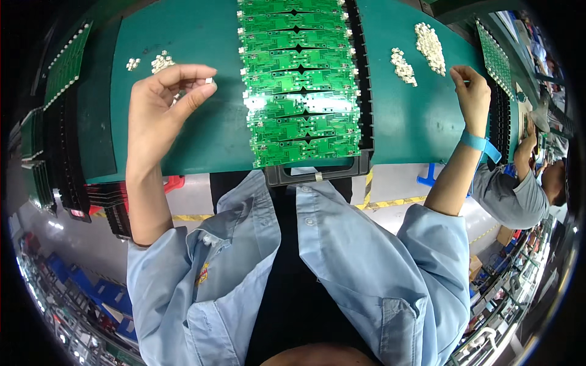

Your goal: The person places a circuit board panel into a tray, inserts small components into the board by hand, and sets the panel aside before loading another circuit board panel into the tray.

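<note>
The left hand (155,100) pinches a small white connector (209,80) beside green circuit boards (299,78); the right hand (475,97), curled, contents indiscernible, is near a connector pile (431,50).

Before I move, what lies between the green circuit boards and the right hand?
The head view shows the black rack's toothed edge, then green mat bearing two piles of small white parts.

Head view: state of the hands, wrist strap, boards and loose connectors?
Left hand: pinching a small white connector
Right hand: curled, contents unclear
Blue wrist strap: around right wrist
Green circuit boards: lying in a column
White connector piles: loose, flanking the boards
</note>
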`<action>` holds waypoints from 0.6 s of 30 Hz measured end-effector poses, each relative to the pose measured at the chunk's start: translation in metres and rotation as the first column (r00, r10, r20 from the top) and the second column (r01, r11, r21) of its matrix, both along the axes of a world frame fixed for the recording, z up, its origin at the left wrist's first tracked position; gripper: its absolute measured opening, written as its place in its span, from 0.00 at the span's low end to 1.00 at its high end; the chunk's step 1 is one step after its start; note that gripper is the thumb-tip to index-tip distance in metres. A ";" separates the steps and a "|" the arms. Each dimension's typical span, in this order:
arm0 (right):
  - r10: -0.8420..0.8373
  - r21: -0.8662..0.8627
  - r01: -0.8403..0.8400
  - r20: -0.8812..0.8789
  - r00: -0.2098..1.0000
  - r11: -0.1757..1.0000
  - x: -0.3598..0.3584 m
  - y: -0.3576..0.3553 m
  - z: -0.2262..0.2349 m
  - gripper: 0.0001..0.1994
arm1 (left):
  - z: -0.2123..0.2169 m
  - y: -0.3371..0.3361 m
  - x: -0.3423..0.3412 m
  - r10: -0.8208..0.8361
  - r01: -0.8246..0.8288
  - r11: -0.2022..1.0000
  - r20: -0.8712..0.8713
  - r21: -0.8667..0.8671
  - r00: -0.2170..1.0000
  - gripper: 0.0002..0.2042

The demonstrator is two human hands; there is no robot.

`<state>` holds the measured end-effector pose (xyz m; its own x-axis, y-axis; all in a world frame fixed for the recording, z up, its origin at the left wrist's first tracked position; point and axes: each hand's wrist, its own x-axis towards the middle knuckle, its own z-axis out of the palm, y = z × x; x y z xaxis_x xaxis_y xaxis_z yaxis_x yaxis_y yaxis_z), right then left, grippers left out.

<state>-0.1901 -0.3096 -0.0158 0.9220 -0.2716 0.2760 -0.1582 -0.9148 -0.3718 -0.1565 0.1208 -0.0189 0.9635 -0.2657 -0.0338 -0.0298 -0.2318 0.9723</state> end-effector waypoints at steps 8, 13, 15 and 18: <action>-0.026 0.108 0.039 -0.113 0.993 0.993 -0.001 -0.030 -0.034 0.10 | -0.008 -0.003 -0.010 -0.084 0.085 0.996 0.062 -0.009 0.994 0.08; 0.062 0.058 -0.056 -0.109 0.992 0.997 0.001 -0.036 -0.035 0.09 | -0.006 -0.002 -0.015 -0.130 0.133 0.989 0.049 -0.065 0.990 0.09; 0.052 0.037 -0.047 -0.124 0.991 0.998 0.002 -0.033 -0.033 0.09 | -0.004 -0.002 -0.018 -0.129 0.129 0.991 0.018 -0.035 0.992 0.08; 0.026 -0.036 -0.032 -0.166 0.986 0.999 0.002 -0.027 -0.031 0.08 | -0.001 -0.003 -0.024 -0.112 0.115 0.992 -0.070 0.048 0.991 0.07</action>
<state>-0.1882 -0.3363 -0.0467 0.9632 -0.2360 0.1288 -0.1876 -0.9330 -0.3071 -0.1809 0.1176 -0.0203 0.9222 -0.3695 -0.1142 0.0063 -0.2809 0.9597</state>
